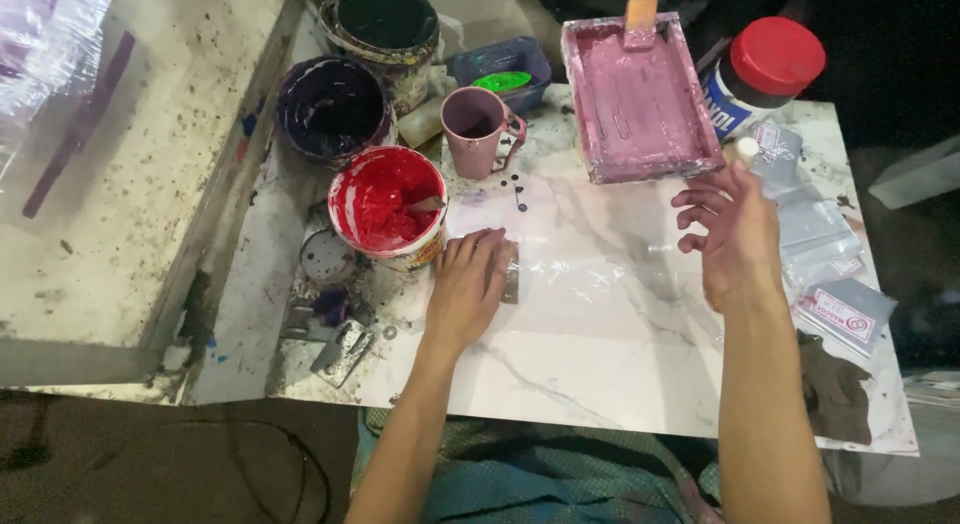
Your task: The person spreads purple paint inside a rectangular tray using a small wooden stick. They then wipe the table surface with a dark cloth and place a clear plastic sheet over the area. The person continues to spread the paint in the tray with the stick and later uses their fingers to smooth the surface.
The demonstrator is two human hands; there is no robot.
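At the centre of the frame, a person's left hand [468,289] is pressing flat, palm down, on a small metal scraper [511,284], pinning a clear plastic sheet [590,269] to the marble counter [560,364]; the scraper's long axis is running toward the frame's top. The right hand [730,234], open and empty, is hovering right of centre, fingers loosely curled, with the red paint tub [385,209] beyond at upper left.

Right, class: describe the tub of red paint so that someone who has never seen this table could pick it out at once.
Start at the white marble-patterned table and go to its left edge, just beyond the left hand. There stands the red paint tub, open, with a stirring tool resting inside. Its neighbours, the purple bucket and pink mug, hold no red.
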